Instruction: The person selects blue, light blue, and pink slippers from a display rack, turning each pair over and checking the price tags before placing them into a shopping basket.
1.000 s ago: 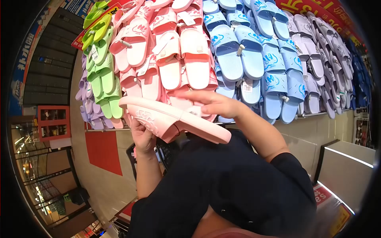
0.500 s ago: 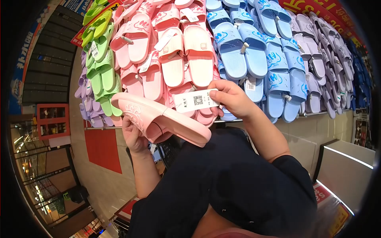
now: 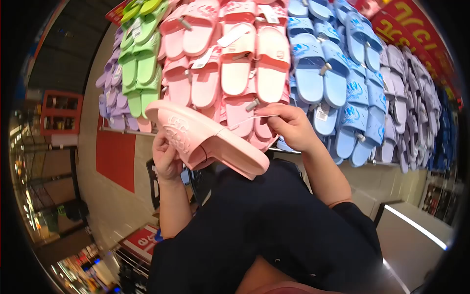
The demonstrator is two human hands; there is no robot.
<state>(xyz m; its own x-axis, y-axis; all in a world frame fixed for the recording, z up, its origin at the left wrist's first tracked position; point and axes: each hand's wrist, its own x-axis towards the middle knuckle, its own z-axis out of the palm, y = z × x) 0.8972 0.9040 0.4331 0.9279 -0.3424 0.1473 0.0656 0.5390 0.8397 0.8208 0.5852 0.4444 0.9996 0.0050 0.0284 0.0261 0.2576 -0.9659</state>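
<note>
A pair of pink slide slippers (image 3: 183,130), pressed together and tilted on their side, is in my left hand (image 3: 168,157). Its fingers wrap around the strap end, partly hidden behind the pink material. My right hand (image 3: 293,128) pinches a white paper tag (image 3: 252,117), which is now seen nearly edge-on, so its print does not show. The tag lies just above the open heel part of the slippers. Behind both hands hang more pink slippers (image 3: 238,66) on the display.
Green slippers (image 3: 139,63) and purple slippers (image 3: 113,100) hang at the left. Blue slippers (image 3: 313,68) and grey-lilac slippers (image 3: 395,93) hang at the right, under a red sign (image 3: 416,34). A grey box-shaped stand (image 3: 409,240) is at the lower right.
The tag has turned from facing me with its QR code visible to edge-on. The view has shifted, and the racks appear farther right. Both hands keep their hold.
</note>
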